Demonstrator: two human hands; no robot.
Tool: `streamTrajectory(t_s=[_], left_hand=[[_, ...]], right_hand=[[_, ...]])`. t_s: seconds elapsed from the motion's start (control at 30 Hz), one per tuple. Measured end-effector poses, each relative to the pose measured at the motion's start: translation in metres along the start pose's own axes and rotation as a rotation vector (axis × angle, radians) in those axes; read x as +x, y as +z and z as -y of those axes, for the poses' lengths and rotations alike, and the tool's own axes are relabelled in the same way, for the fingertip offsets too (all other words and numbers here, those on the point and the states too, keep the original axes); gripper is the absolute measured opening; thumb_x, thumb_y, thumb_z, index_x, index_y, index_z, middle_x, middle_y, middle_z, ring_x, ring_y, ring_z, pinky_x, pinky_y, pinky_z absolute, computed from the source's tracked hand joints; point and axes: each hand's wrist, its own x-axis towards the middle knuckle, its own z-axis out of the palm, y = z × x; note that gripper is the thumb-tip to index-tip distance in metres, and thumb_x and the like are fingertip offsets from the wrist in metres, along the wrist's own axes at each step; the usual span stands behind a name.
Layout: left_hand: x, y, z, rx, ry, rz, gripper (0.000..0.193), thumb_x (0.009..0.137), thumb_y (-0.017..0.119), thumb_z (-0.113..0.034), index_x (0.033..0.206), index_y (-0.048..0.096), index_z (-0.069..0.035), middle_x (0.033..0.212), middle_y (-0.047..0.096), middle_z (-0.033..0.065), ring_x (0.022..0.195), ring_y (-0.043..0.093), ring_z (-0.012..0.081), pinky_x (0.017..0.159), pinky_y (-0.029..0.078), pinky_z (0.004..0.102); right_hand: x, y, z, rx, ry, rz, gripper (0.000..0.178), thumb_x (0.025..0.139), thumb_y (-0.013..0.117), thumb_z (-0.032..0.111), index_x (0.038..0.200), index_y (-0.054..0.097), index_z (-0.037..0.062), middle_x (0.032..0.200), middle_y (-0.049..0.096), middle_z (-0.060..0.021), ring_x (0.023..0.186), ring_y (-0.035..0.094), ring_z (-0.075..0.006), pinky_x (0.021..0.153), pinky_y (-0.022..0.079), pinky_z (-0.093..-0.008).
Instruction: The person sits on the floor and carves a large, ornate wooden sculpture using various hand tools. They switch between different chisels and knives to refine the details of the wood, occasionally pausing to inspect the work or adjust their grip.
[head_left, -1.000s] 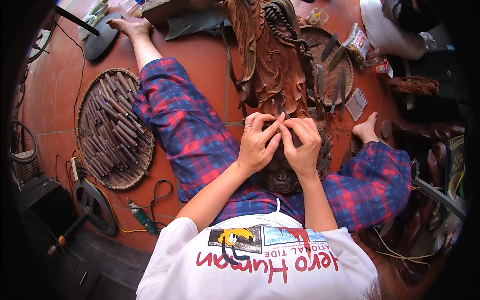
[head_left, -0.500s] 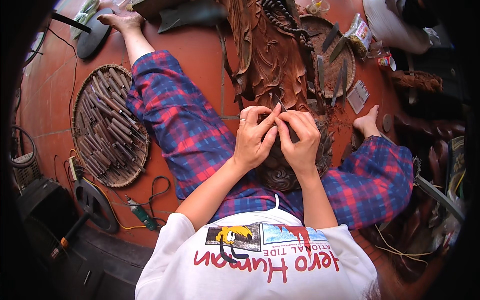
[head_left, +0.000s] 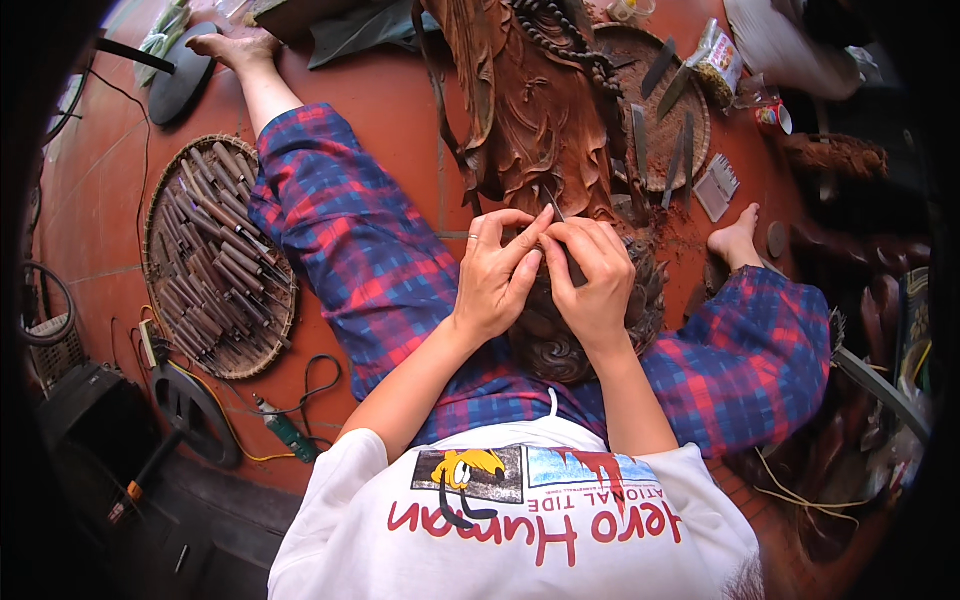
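A reddish-brown carved wooden statue (head_left: 540, 130) with flowing draped folds and a beaded strand lies between my legs. Its near end, densely carved with swirls (head_left: 560, 335), is partly covered by my hands. My right hand (head_left: 592, 270) is closed in a pinch on a thin, dark, pointed tool (head_left: 555, 203), whose tip rests at the carved folds. Against the same tool press the fingertips of my left hand (head_left: 497, 268), its index finger reaching toward the tip and the others bent. Most of the tool is hidden by my fingers, so its exact kind cannot be made out.
On my left a round woven tray (head_left: 150, 255) holds many wooden-handled carving tools (head_left: 225, 270). A green power tool (head_left: 285, 432) with a cord lies nearby. At the far right, another tray (head_left: 690, 150) carries flat files. Beside it are a white rack of small bits (head_left: 716, 187) and a cup (head_left: 772, 117).
Both hands have shifted slightly left along with the tool, keeping the same grip. The view has moved a little; the statue's pose looks unchanged.
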Motion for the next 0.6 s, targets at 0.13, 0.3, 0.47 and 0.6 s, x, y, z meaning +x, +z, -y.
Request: streamTrajectory(t_s=[0.13, 0.3, 0.47, 0.6], left_hand=[[0.001, 0.007, -0.004, 0.032, 0.021, 0.005, 0.045, 0.095, 0.052, -0.022, 0.137, 0.062, -0.007, 0.116, 0.056, 0.0136, 0.106, 0.048, 0.0286, 0.095, 0.04, 0.0379], [0.0, -0.002, 0.001, 0.004, -0.008, 0.014, 0.045, 0.095, 0.053, -0.021, 0.137, 0.062, -0.008, 0.117, 0.057, 0.0137, 0.107, 0.048, 0.029, 0.096, 0.04, 0.0384], [0.002, 0.001, -0.007, 0.008, -0.005, 0.057, 0.044, 0.096, 0.053, -0.021, 0.136, 0.063, -0.009, 0.116, 0.056, 0.0136, 0.109, 0.048, 0.0289, 0.096, 0.041, 0.0378], [0.002, -0.001, -0.007, 0.031, 0.007, 0.008, 0.043, 0.095, 0.054, -0.019, 0.135, 0.064, -0.009, 0.116, 0.056, 0.0129, 0.108, 0.049, 0.0283, 0.093, 0.042, 0.0376]], right_hand=[[-0.004, -0.004, -0.001, 0.039, 0.052, -0.045, 0.008, 0.082, 0.07, 0.003, 0.09, 0.069, 0.0015, 0.09, 0.069, -0.0115, 0.083, 0.065, -0.0306, 0.075, 0.051, -0.0395], [0.002, -0.003, 0.001, 0.058, 0.018, 0.017, 0.008, 0.082, 0.07, 0.001, 0.09, 0.069, 0.0004, 0.089, 0.069, -0.0127, 0.084, 0.066, -0.0304, 0.074, 0.052, -0.0395], [-0.002, -0.008, -0.002, 0.077, 0.052, -0.022, 0.009, 0.081, 0.071, 0.001, 0.09, 0.069, 0.0007, 0.089, 0.069, -0.012, 0.082, 0.066, -0.0306, 0.074, 0.052, -0.0386], [0.0, -0.007, -0.003, 0.106, 0.025, 0.025, 0.009, 0.081, 0.07, -0.001, 0.091, 0.069, -0.0003, 0.089, 0.068, -0.0134, 0.083, 0.066, -0.0314, 0.074, 0.052, -0.0395]])
